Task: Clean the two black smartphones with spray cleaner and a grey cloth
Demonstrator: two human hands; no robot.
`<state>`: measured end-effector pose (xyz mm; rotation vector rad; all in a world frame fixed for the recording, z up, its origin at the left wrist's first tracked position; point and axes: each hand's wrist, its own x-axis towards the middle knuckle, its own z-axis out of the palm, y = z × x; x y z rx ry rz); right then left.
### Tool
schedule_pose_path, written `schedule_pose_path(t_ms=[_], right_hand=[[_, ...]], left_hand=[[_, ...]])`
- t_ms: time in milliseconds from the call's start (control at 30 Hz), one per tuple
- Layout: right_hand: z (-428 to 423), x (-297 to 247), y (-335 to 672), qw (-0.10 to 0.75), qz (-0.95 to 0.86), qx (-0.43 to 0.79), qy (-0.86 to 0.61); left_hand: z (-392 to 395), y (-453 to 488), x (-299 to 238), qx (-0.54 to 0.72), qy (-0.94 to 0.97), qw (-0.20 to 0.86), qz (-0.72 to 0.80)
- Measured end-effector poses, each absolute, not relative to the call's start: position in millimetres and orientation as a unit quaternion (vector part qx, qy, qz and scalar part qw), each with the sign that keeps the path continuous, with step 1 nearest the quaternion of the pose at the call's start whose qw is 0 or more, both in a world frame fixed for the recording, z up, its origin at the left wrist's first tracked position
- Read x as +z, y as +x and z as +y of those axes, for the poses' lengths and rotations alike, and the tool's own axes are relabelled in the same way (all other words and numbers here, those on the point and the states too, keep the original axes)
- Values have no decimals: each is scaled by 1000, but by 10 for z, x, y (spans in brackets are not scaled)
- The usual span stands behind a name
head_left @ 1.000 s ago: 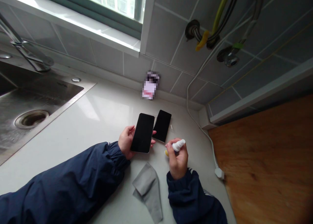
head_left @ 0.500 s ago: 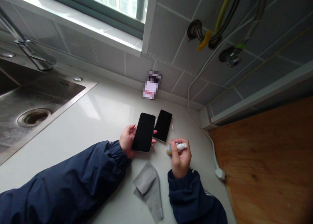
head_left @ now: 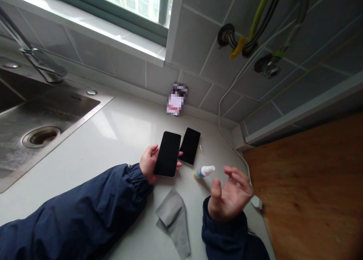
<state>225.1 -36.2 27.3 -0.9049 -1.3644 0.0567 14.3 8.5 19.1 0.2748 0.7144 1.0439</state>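
My left hand [head_left: 148, 162] grips a black phone [head_left: 168, 154] from below, screen up, just above the white counter [head_left: 113, 139]. A second black phone [head_left: 189, 146] lies flat on the counter right beside it. A small white spray bottle [head_left: 204, 172] with a yellow and blue label stands free on the counter. My right hand [head_left: 230, 194] hovers to the right of the bottle, palm up, fingers spread, holding nothing. A grey cloth [head_left: 173, 219] lies crumpled on the counter between my two forearms.
A steel sink [head_left: 34, 120] with a tap [head_left: 36, 59] sits at the left. A white cable [head_left: 227, 139] runs down the tiled wall to a plug [head_left: 256, 202] near my right hand. Wooden floor [head_left: 312, 184] lies beyond the counter's right edge. Pipes [head_left: 249, 33] hang on the wall.
My right hand has let go of the spray bottle, which now stands on the counter, and has drawn back to the right with its fingers opened. The left hand and its phone have stayed put.
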Motion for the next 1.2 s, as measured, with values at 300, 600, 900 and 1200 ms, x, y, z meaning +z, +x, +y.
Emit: schedule_pose_path(t_ms=[300,600,900,1200], right_hand=[[-527,294,2161,309,-877,196,-310],[-519,255,2193,190,-860,200,-429],[-542,177,2167,164,-864,196,-434],[-516,158,2186,163,-860,211,-435]], left_hand=[[89,134,193,484,123,801,332],[86,139,211,479,125,802,335],[93,139,185,479,124,805,327],[89,129,173,484,131,800,328]])
